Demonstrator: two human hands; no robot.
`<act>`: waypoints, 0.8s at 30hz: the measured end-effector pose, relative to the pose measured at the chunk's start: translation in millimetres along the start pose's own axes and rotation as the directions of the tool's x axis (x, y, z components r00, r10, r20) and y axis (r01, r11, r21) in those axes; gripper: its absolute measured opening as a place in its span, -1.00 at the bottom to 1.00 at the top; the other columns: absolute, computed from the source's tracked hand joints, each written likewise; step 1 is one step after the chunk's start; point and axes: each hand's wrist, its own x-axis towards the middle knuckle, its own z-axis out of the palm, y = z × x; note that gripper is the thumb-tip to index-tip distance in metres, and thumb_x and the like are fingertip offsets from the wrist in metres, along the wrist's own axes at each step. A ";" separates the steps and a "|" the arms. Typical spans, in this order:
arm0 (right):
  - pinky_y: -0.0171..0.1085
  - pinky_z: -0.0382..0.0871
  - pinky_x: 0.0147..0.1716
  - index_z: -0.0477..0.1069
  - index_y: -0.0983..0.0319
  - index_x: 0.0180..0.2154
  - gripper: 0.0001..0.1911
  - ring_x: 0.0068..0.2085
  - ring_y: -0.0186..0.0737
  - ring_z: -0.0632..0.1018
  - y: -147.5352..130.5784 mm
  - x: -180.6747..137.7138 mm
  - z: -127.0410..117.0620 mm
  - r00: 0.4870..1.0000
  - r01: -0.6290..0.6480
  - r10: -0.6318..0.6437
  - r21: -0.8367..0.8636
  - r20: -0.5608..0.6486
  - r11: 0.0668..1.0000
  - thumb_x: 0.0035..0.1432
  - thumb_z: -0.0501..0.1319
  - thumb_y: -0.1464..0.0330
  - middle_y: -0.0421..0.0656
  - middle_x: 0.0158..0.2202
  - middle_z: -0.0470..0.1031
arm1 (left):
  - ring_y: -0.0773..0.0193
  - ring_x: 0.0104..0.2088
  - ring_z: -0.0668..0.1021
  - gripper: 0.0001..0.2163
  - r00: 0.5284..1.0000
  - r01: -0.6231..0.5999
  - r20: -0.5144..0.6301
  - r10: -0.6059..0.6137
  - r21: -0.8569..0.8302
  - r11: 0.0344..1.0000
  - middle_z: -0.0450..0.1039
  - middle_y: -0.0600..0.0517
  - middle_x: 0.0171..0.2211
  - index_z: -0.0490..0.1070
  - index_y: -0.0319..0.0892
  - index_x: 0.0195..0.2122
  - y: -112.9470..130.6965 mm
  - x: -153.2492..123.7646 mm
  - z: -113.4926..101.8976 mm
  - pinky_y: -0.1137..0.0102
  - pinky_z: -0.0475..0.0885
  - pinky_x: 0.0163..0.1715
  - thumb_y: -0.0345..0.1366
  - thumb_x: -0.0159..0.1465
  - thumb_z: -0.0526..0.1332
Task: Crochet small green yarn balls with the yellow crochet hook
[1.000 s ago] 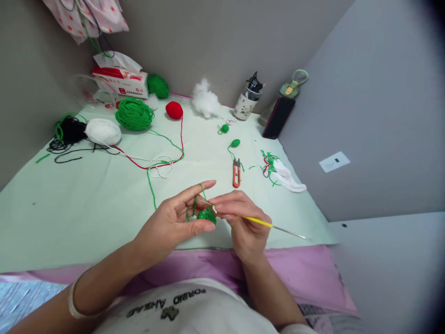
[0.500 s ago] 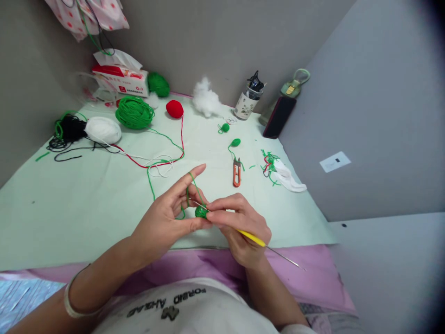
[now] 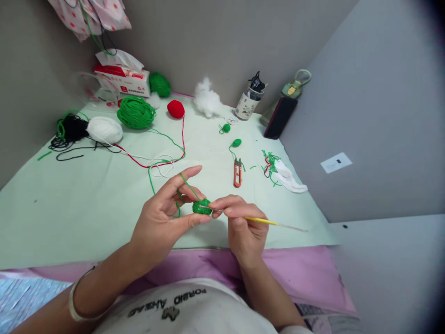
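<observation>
Between the thumb and fingers of my left hand (image 3: 163,215) is a small green crochet piece (image 3: 201,207), rounded in shape. Green yarn (image 3: 188,185) runs from it up over my raised left index finger and down past the other fingers. My right hand (image 3: 245,225) pinches a crochet hook (image 3: 261,220) with a yellow grip and thin metal ends. The hook's left end lies against the green piece; whether its tip is inside the stitches I cannot tell. My right fingertips are close beside the piece's right edge.
Beyond my hands lie orange thread snips (image 3: 237,173), two small green crochet pieces, and yarn scraps (image 3: 271,164). Yarn balls, including a large green one (image 3: 136,112) and a red one (image 3: 175,109), sit farther back. White stuffing (image 3: 207,98), a jar (image 3: 249,102) and a phone (image 3: 280,118) stand along the back.
The hook has swung from a steep slant to nearly level, and my right hand has turned with it. More of the green piece shows, and my left index finger has shifted slightly left.
</observation>
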 end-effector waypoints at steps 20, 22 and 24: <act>-0.16 0.64 -0.32 0.60 0.05 -0.06 -0.75 -0.21 -0.17 0.70 -5.7 -2.0 -1.9 0.978 0.200 -0.189 -0.156 0.083 0.967 0.43 0.14 0.36 -0.08 -0.10 0.71 | 0.20 -0.15 0.62 -0.55 0.970 -0.241 0.031 0.241 0.241 0.940 0.60 0.07 -0.20 0.60 0.10 0.08 -7.4 -8.9 -5.8 0.27 0.58 0.00 -0.43 0.18 0.48; -0.14 0.65 -0.30 0.61 0.05 -0.07 -0.77 -0.18 -0.14 0.70 -6.1 0.6 -6.5 0.988 0.126 -0.114 -0.114 0.099 0.986 0.42 0.16 0.35 -0.09 -0.11 0.71 | 0.20 -0.17 0.62 -0.53 0.971 -0.239 0.045 0.235 0.232 0.943 0.60 0.07 -0.21 0.60 0.09 0.09 -7.0 -7.6 -7.7 0.26 0.58 -0.01 -0.42 0.17 0.48; -0.16 0.65 -0.32 0.61 0.06 -0.07 -0.77 -0.16 -0.13 0.70 -5.8 2.4 -10.5 0.990 0.081 -0.070 -0.090 0.120 0.993 0.41 0.18 0.36 -0.10 -0.13 0.72 | 0.21 -0.17 0.62 -0.53 0.968 -0.249 0.081 0.236 0.245 0.937 0.60 0.08 -0.21 0.59 0.11 0.10 -7.5 -6.3 -9.9 0.29 0.56 -0.02 -0.43 0.17 0.48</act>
